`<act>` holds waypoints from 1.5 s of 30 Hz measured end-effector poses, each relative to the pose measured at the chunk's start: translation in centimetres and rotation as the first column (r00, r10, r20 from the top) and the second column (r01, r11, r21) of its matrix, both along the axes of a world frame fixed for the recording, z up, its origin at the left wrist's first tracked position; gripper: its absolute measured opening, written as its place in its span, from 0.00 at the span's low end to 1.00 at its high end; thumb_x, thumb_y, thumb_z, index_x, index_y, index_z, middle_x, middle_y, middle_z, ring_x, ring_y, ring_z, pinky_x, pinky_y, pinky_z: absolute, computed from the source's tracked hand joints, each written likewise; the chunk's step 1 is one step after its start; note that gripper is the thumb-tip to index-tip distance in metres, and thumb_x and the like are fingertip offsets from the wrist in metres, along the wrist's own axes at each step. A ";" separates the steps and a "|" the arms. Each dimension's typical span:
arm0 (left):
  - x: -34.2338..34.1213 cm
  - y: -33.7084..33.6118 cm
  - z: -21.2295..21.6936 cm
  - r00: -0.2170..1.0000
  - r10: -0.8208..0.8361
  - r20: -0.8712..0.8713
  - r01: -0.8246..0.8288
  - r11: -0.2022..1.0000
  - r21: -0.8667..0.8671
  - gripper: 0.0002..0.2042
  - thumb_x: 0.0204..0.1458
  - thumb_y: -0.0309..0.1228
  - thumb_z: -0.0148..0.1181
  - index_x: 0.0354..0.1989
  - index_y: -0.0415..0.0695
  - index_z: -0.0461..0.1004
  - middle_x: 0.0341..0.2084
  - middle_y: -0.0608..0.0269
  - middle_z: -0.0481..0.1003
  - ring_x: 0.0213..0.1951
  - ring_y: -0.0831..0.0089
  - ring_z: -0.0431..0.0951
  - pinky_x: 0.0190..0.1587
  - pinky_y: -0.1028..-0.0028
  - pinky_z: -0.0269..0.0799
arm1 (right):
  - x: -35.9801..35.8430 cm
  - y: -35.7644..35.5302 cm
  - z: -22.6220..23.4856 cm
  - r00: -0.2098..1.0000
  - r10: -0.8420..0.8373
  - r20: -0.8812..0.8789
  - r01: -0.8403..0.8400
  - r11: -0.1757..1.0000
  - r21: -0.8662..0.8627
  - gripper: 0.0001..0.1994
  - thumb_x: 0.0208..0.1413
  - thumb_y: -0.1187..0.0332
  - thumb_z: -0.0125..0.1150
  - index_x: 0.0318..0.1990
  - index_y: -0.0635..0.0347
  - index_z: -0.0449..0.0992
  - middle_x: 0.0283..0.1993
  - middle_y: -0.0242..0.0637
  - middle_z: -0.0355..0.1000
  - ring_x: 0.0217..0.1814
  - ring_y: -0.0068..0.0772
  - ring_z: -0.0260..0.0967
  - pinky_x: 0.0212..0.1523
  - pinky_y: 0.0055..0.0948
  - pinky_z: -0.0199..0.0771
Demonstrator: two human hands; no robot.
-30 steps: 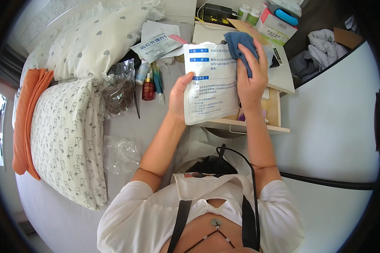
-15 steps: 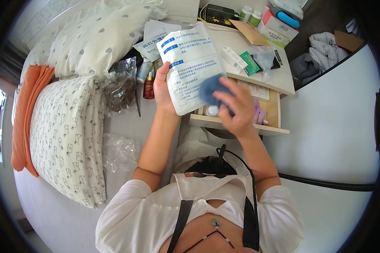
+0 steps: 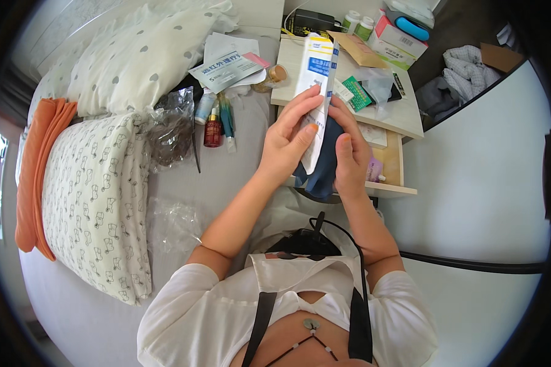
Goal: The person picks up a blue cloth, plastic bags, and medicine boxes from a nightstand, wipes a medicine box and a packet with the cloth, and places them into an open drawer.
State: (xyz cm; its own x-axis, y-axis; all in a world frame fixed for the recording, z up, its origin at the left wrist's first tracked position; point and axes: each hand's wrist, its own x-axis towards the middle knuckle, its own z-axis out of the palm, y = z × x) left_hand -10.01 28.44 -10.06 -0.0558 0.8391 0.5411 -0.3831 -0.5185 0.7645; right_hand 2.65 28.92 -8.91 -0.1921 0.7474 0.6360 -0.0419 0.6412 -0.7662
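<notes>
1. A white and blue flat packet (image 3: 317, 92) is held edge-on between both hands, its long axis running up and away from the fingers toward the bedside table (image 3: 404, 119).
2. The left hand (image 3: 288, 144) is closed on the packet's left face, with the fingertips lying against its lower half.
3. The right hand (image 3: 351, 156) is closed on a dark blue cloth (image 3: 322, 165), which is pressed against the packet's right face.
4. The cloth hangs directly below the fingers, between both palms.
5. Both hands are equally near; the packet's upper end projects free above them.
</notes>
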 end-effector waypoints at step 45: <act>-3.9 1.8 -1.3 0.847 -0.192 0.495 0.418 0.816 -0.399 0.18 0.56 0.37 0.45 0.50 0.37 0.63 0.41 0.57 0.71 0.40 0.71 0.74 0.42 0.73 0.71 | 3.9 1.7 -3.9 0.973 -0.030 -0.227 -0.088 0.865 -0.494 0.12 0.56 0.67 0.52 0.43 0.66 0.72 0.38 0.29 0.70 0.37 0.15 0.63 0.39 0.17 0.63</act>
State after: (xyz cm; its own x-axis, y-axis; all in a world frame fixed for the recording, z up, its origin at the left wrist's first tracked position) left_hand -13.92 30.20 -11.33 0.1261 0.9905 0.0549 -0.7918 0.0672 0.6071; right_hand 6.59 30.63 -12.82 -0.1186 0.9708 0.2086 -0.2595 0.1725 -0.9502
